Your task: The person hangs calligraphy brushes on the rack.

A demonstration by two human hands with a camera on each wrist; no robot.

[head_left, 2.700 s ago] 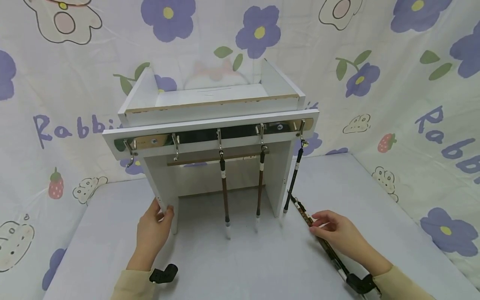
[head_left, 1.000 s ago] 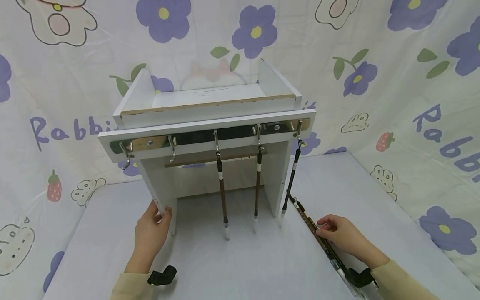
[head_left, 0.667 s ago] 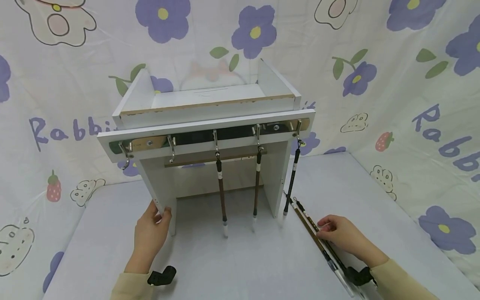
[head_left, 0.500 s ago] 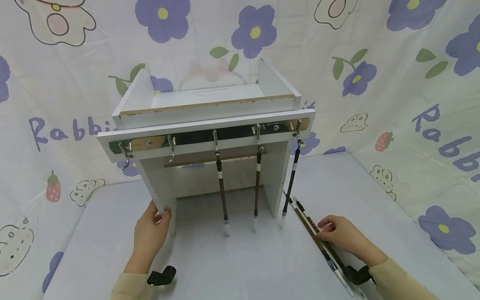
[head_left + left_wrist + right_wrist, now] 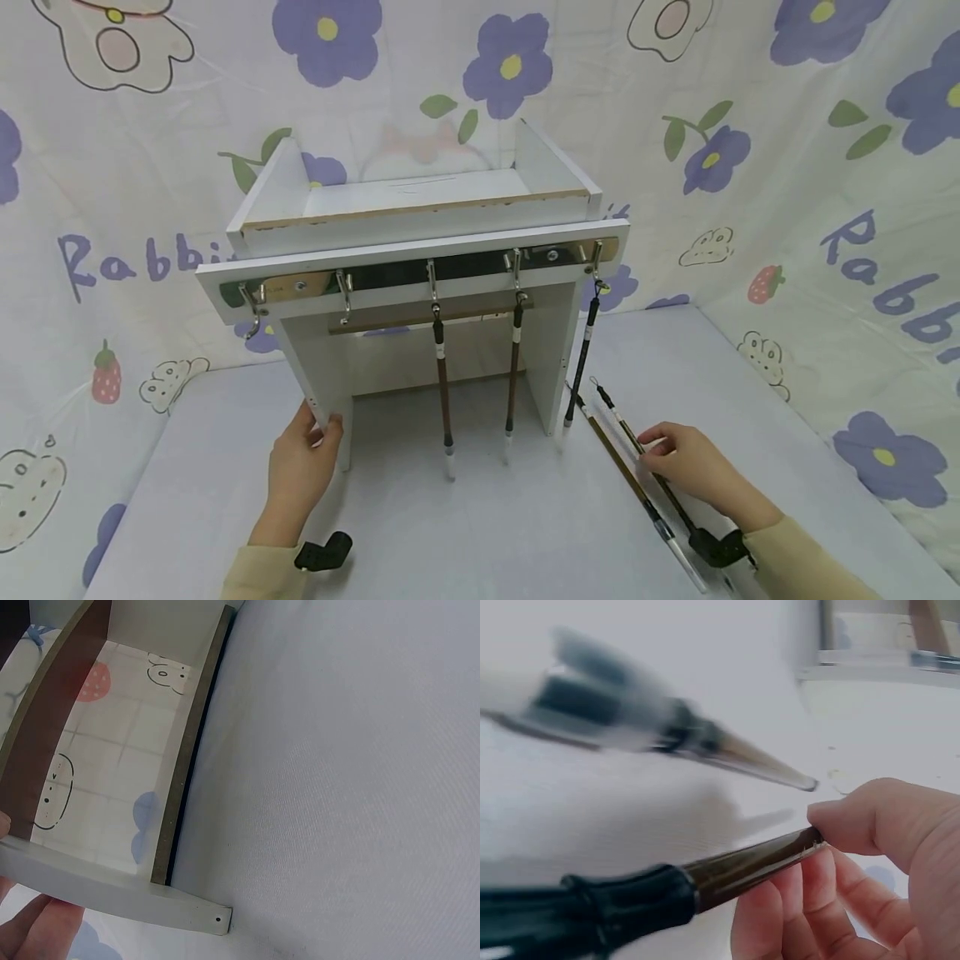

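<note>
My left hand (image 5: 303, 467) grips the left side panel (image 5: 324, 354) of a small white shelf unit, thumb on the inner face and fingers outside. My right hand (image 5: 693, 467) pinches a dark calligraphy brush (image 5: 754, 870) by its brown handle, between thumb and fingers. The brush slants over the table, its looped end pointing away from me; the wrist camera hides its lower part. Beside it on the left lies a second calligraphy brush (image 5: 618, 462) with a clear cap. Three brushes hang from the unit's hooks: a middle one (image 5: 443, 383), another (image 5: 514, 375) and a rightmost one (image 5: 583, 358).
A metal hook strip (image 5: 397, 275) runs along the unit's front rail. The left hook (image 5: 251, 310) and second hook (image 5: 345, 297) carry nothing. An open tray-like top (image 5: 420, 185) sits above. A white cloth (image 5: 480, 533) covers the table, with a patterned curtain (image 5: 787, 150) behind.
The two brushes at the right, earlier close together, have come apart. The left one lies on the table; my right hand has lifted slightly with the other brush. My left hand keeps its place.
</note>
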